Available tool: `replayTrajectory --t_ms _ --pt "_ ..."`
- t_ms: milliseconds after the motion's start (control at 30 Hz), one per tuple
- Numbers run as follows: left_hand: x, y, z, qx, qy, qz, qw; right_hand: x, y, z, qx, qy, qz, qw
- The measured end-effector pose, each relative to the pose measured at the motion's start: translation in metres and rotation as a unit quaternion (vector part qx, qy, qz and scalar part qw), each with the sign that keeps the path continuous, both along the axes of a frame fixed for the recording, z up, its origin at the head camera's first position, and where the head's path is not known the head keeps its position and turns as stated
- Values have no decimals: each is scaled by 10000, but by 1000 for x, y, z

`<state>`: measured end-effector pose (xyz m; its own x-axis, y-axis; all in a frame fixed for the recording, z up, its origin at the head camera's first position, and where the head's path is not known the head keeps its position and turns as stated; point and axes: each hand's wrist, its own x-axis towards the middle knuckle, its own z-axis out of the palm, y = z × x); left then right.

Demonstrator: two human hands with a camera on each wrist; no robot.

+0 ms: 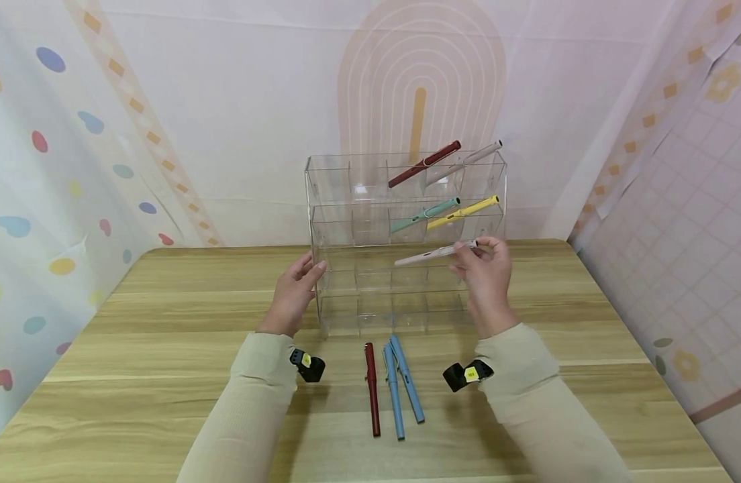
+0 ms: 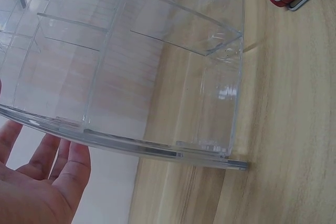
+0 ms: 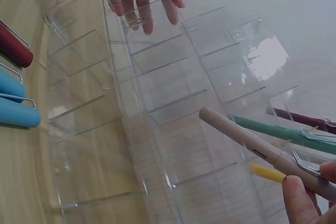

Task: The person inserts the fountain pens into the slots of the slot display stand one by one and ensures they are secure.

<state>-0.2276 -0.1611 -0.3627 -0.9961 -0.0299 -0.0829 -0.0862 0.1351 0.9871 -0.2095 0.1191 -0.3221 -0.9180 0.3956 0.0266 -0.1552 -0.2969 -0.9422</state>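
A clear acrylic tiered rack [image 1: 311, 221] with divided compartments stands on the table. My left hand [image 1: 293, 295] holds its left side, thumb at the front edge and fingers against the outer wall. A pale pinkish-grey pen [image 1: 423, 257] with a metal clip is pinched near its clip end by my right hand [image 1: 488, 282]. That pen points left, in front of the third tier down. Above it, a teal pen [image 1: 427, 215] and a yellow pen [image 1: 464, 213] lean in the second tier. The top tier bears a dark red pen [image 1: 425, 164] and another pale pen [image 1: 469, 162].
On the wooden table [image 1: 165, 376], in front of the rack, lie a dark red pen [image 1: 372, 392] and two blue pens [image 1: 392, 396], side by side between my forearms. A patterned curtain [image 1: 256, 100] hangs behind the rack and along both sides.
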Motion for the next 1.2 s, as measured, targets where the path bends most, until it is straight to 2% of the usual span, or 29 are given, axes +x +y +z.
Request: replayTrajectory --t_ms 733,1200 --pt "-1 -1 -1 -117 86 -24 9999 0 -20 -14 480 2 -48 9988" --pt "-1 -2 -2 -214 65 -27 9997 4 -24 -15 955 135 -65 9953"
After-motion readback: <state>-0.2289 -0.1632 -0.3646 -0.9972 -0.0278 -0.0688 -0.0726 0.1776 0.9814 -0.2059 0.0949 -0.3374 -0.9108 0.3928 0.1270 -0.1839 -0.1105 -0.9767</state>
